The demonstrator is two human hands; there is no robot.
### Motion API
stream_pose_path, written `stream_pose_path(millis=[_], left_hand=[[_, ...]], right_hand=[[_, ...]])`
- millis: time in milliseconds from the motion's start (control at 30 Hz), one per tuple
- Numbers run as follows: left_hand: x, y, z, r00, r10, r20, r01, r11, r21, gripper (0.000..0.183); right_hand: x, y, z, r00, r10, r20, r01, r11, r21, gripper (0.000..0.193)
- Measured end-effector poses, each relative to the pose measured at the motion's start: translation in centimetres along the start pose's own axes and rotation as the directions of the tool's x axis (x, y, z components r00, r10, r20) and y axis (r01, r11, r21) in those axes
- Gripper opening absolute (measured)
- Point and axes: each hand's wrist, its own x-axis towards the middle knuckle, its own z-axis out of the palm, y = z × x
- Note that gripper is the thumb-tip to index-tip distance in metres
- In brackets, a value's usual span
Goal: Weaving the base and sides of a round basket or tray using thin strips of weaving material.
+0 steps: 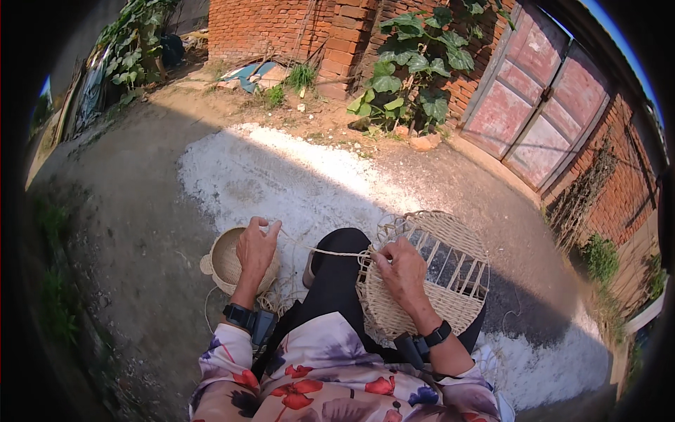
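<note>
A flat, rounded woven straw piece (450,295) rests over my right thigh, its weave dense at both ends with open slats between. My right hand (402,276) is closed on its left edge, thumb and fingers pinched together where a straw cord (334,252) meets the rim. That cord stretches leftward, thinning toward my left hand (257,246), which is raised with its fingertips closed on the strand's end. Below and behind my left hand stands a small round woven basket (226,261) with a little side tab. My left forearm hides part of it.
Loose straw strands (281,299) lie beside the basket. White powdery ground (260,176) spreads ahead, partly shaded. Beyond are a brick wall (274,32), a leafy vine (415,67) and a faded red metal double door (538,98). My dark-trousered knee (341,246) stands between the hands.
</note>
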Motion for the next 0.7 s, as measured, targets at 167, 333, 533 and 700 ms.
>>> stream_pose_path(millis=[167,333,533,700], left_hand=[[-5.2,7.3,-0.2,0.987,0.119,0.107,-0.063,0.902,-0.428,0.027],[-7.6,11.3,3.0,0.852,0.518,0.074,-0.447,0.793,-0.414,0.026],[-7.8,12.7,2.7,0.88,0.369,0.299,-0.235,0.885,-0.402,0.019],[-7.9,12.3,1.2,0.906,0.318,0.279,-0.189,0.894,-0.406,0.014]], right_hand=[[0.1,0.0,0.5,1.0,0.007,-0.016,-0.009,0.998,-0.067,0.023],[0.2,-0.6,1.1,0.996,-0.023,-0.087,0.009,0.988,-0.157,0.023],[0.1,0.3,1.6,0.988,-0.075,-0.133,0.056,0.989,-0.137,0.022],[-0.1,-0.2,2.0,0.983,-0.088,-0.162,0.053,0.977,-0.208,0.023]])
